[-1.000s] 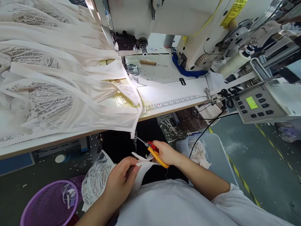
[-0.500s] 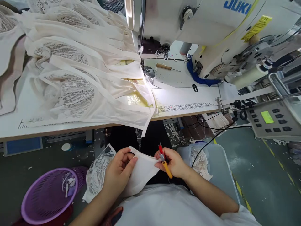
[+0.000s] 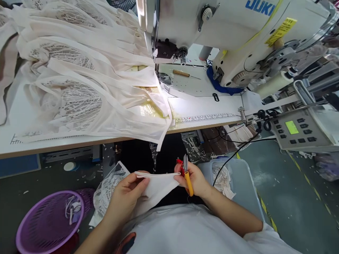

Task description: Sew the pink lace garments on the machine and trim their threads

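Note:
My left hand (image 3: 126, 195) and my right hand (image 3: 195, 180) stretch a small piece of white fabric (image 3: 159, 184) between them over my lap, its top edge pulled straight. My left hand pinches the fabric's left end, beside white lace (image 3: 107, 191) hanging from the same piece. My right hand pinches the right end and also holds thread snips (image 3: 185, 173) with a yellow and red handle, blades pointing up.
A white sewing machine (image 3: 233, 31) stands on the table (image 3: 201, 106), with a pile of white lace garments (image 3: 79, 81) to its left. A purple basket (image 3: 47, 222) sits on the floor at lower left, a clear bin (image 3: 238, 183) at right, a control panel (image 3: 296, 128) beyond.
Both hands have spread apart and pulled the fabric's edge taut. The snips turned from pointing toward the table to blades upright in my right hand.

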The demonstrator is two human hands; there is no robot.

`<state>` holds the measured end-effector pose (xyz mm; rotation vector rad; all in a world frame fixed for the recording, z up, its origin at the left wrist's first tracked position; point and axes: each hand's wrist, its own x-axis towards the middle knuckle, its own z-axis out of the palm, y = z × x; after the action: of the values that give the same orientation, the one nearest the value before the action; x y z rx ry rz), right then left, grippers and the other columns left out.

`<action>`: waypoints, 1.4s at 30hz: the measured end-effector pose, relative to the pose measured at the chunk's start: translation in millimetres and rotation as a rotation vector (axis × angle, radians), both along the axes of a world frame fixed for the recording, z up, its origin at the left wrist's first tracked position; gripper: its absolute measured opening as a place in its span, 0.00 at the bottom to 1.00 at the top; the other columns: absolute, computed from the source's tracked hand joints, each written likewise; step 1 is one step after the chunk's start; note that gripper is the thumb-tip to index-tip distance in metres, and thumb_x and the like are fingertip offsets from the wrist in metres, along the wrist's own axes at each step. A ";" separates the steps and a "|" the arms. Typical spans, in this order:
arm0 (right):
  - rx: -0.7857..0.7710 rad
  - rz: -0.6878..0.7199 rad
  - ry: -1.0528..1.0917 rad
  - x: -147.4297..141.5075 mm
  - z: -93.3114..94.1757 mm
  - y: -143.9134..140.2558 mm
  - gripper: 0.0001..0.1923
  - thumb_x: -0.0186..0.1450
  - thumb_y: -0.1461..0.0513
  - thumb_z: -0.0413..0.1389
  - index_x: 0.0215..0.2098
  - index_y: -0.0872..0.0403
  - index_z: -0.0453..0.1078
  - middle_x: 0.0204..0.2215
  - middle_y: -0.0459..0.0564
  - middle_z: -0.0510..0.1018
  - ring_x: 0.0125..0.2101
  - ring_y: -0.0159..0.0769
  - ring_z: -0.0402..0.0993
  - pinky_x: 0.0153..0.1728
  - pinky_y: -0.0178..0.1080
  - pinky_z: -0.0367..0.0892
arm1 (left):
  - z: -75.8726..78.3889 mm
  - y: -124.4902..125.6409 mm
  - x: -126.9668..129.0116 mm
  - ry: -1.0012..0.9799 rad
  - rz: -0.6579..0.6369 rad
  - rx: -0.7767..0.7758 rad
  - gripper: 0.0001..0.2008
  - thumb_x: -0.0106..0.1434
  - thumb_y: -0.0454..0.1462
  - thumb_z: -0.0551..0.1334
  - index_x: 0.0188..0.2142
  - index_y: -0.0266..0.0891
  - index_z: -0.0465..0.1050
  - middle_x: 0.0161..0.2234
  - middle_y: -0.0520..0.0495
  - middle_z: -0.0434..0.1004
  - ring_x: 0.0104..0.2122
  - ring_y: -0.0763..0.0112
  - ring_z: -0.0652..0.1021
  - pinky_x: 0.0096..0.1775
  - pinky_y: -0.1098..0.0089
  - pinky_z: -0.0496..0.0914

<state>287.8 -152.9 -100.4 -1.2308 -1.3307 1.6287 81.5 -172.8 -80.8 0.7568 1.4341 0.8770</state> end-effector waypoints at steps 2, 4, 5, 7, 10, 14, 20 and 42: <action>0.028 -0.007 0.062 -2.2 1.2 0.1 0.17 0.55 0.52 0.60 0.26 0.52 0.59 0.27 0.46 0.69 0.26 0.30 0.63 0.27 0.34 0.61 | -0.5 -1.1 -1.3 0.005 -0.002 0.019 0.10 0.49 0.44 0.65 0.28 0.41 0.75 0.29 0.49 0.76 0.27 0.69 0.74 0.26 0.72 0.71; 0.029 -0.005 0.107 -4.8 2.6 -0.3 0.17 0.56 0.51 0.58 0.26 0.52 0.58 0.30 0.48 0.71 0.30 0.32 0.66 0.30 0.36 0.63 | -0.1 -2.0 -2.3 -0.014 0.008 0.007 0.11 0.49 0.45 0.65 0.28 0.41 0.75 0.30 0.49 0.76 0.27 0.69 0.74 0.26 0.72 0.70; 0.018 -0.004 0.112 -6.2 3.3 -0.5 0.17 0.56 0.51 0.58 0.27 0.52 0.58 0.30 0.48 0.71 0.30 0.33 0.66 0.31 0.37 0.63 | 0.3 -2.3 -2.6 -0.032 0.023 -0.004 0.11 0.48 0.45 0.66 0.28 0.41 0.75 0.29 0.49 0.76 0.26 0.70 0.73 0.25 0.72 0.70; -0.014 -0.019 0.085 -9.3 4.7 -0.7 0.17 0.55 0.51 0.59 0.27 0.52 0.59 0.27 0.46 0.69 0.27 0.31 0.65 0.29 0.35 0.63 | 1.3 -2.4 -2.6 -0.064 0.061 -0.009 0.12 0.46 0.45 0.67 0.27 0.40 0.75 0.28 0.50 0.75 0.26 0.71 0.73 0.25 0.73 0.69; -0.031 -0.072 0.005 -13.9 6.1 -0.6 0.17 0.53 0.51 0.60 0.27 0.53 0.60 0.24 0.44 0.67 0.23 0.29 0.62 0.24 0.33 0.61 | 1.5 -2.0 -3.1 -0.050 0.075 0.015 0.12 0.45 0.44 0.68 0.27 0.41 0.75 0.30 0.50 0.76 0.27 0.70 0.73 0.27 0.74 0.70; 0.009 -0.107 -0.080 -16.4 6.9 -0.7 0.15 0.54 0.53 0.59 0.27 0.53 0.61 0.22 0.43 0.66 0.21 0.28 0.59 0.21 0.32 0.59 | 3.4 -1.6 -11.9 0.062 0.006 0.068 0.12 0.50 0.46 0.66 0.29 0.42 0.73 0.31 0.49 0.76 0.30 0.68 0.75 0.29 0.72 0.72; 0.210 0.020 -0.224 -12.9 13.8 1.7 0.06 0.53 0.63 0.55 0.26 0.53 0.60 0.24 0.44 0.66 0.24 0.29 0.62 0.23 0.32 0.61 | 31.1 7.5 -22.3 0.647 -0.247 0.625 0.18 0.56 0.43 0.61 0.46 0.46 0.68 0.45 0.47 0.75 0.47 0.59 0.74 0.50 0.61 0.67; -0.013 0.035 -0.088 -20.4 29.6 5.2 0.16 0.51 0.54 0.62 0.28 0.53 0.62 0.23 0.41 0.65 0.21 0.26 0.58 0.21 0.30 0.59 | 33.9 36.9 -4.7 0.230 -0.642 0.259 0.16 0.59 0.45 0.54 0.22 0.40 0.73 0.22 0.49 0.68 0.23 0.70 0.70 0.25 0.72 0.66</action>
<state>267.4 -147.7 -70.8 -1.3069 -1.4055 1.6258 76.9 -135.9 -47.0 1.4524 1.1631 0.4831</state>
